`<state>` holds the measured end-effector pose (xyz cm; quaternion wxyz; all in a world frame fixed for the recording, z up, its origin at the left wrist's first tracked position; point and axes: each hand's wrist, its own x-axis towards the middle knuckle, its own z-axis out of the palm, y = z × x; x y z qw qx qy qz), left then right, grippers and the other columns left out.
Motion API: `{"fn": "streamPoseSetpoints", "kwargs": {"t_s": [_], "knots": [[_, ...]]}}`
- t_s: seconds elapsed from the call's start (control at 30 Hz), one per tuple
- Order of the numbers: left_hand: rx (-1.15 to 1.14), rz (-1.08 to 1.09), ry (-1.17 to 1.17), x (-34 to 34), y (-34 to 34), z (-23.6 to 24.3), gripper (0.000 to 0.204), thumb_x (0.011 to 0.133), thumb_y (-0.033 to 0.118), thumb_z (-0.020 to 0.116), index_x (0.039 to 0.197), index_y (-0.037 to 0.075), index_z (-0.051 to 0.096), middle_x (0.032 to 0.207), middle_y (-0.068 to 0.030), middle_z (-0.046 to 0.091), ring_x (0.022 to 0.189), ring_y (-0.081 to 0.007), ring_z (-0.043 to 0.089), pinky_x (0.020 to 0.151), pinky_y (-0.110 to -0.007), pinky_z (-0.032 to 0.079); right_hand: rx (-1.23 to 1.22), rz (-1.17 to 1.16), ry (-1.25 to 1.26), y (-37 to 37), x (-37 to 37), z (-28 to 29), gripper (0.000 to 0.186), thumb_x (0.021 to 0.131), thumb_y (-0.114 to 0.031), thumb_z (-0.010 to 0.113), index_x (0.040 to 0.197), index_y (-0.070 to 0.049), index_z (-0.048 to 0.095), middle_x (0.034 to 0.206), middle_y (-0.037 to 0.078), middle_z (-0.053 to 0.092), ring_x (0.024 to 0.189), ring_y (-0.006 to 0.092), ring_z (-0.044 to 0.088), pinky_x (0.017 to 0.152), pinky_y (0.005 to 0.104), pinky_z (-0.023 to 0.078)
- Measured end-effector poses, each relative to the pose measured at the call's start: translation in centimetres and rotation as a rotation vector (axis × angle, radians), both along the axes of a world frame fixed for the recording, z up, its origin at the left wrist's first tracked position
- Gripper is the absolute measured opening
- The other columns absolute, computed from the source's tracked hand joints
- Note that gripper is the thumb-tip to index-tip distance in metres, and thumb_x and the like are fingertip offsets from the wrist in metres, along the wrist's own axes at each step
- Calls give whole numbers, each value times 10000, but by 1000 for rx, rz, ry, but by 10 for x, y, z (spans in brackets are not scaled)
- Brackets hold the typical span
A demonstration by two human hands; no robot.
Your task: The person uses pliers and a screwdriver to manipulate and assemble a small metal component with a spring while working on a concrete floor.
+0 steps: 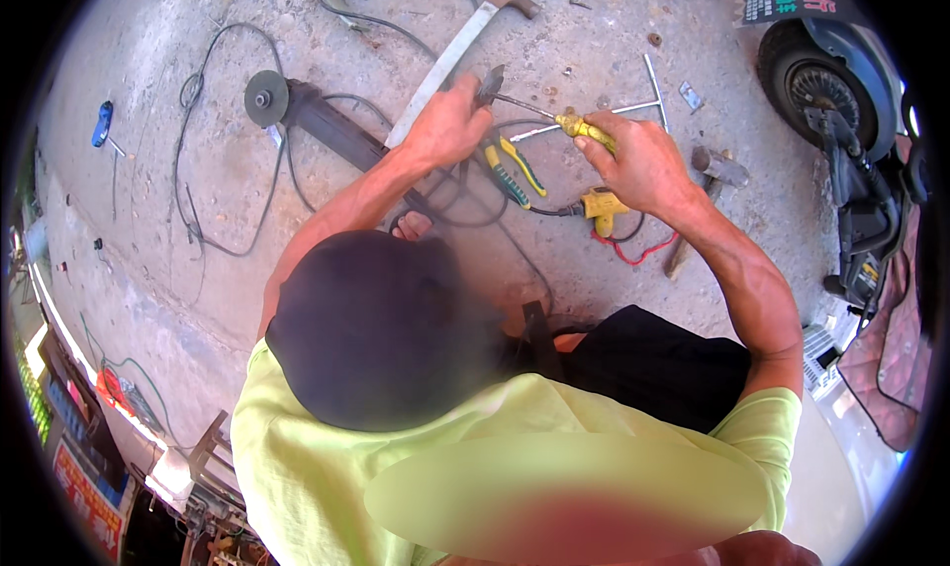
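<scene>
My left hand [450,123] is closed around a small dark piece [489,85] whose kind I cannot make out. In my right hand [641,165] is a screwdriver [577,126] with a yellow handle. Its thin shaft points left, and the tip reaches the dark piece. Just below my left hand lies a pair of pliers [508,175] with green and yellow grips. A hammer [452,59] with a long pale handle runs past that hand. Left of it rests an angle grinder [336,126] with a round disc [265,98]. A yellow plug [602,208] sits below my right hand.
Dark cords [178,170] loop over the concrete floor [139,230]. A T-shaped metal bar [653,91] and a second hammer [720,166] lie around my right hand. Far left is a blue-handled tool [102,126]. A vehicle wheel [809,81] stands at the right. A dark cap hides the lower middle.
</scene>
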<state>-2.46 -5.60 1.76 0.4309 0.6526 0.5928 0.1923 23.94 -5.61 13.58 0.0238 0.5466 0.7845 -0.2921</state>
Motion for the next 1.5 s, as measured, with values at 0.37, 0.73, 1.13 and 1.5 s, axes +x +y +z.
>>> {"fn": "streamPoseSetpoints", "kwargs": {"t_s": [0.37, 0.73, 1.13, 1.5], "knots": [[-25, 5, -13, 6, 3, -5, 289, 910, 215, 586, 993, -50, 507, 796, -283, 625, 765, -439, 649, 704, -486, 498, -14, -34, -3, -1, -2, 5, 312, 934, -287, 646, 1146, -65, 702, 836, 222, 712, 785, 414, 700, 719, 508, 545], [-82, 83, -92, -4, 0, -9, 320, 905, 229, 606, 1040, -55, 545, 808, -242, 633, 764, -346, 653, 717, -441, 506, -86, -23, 124, 3, -8, 6, 367, 879, -186, 635, 1196, -5, 667, 920, 253, 707, 863, 435, 691, 786, 484, 540], [-60, 63, -71, -3, -2, -11, 325, 906, 219, 596, 1056, -64, 537, 837, -235, 647, 802, -341, 667, 736, -434, 509, -21, 71, 137, -2, 1, -5, 426, 930, -164, 611, 1309, 29, 593, 1151, 264, 680, 1044, 425, 660, 912, 472, 522], [-49, 47, -50, -1, 1, -10, 333, 896, 222, 596, 1059, -61, 534, 837, -253, 630, 803, -373, 660, 737, -450, 510, -10, 21, 77, -2, -2, -3, 401, 940, -255, 631, 1245, 5, 641, 1067, 247, 710, 940, 423, 694, 839, 487, 551]]}}
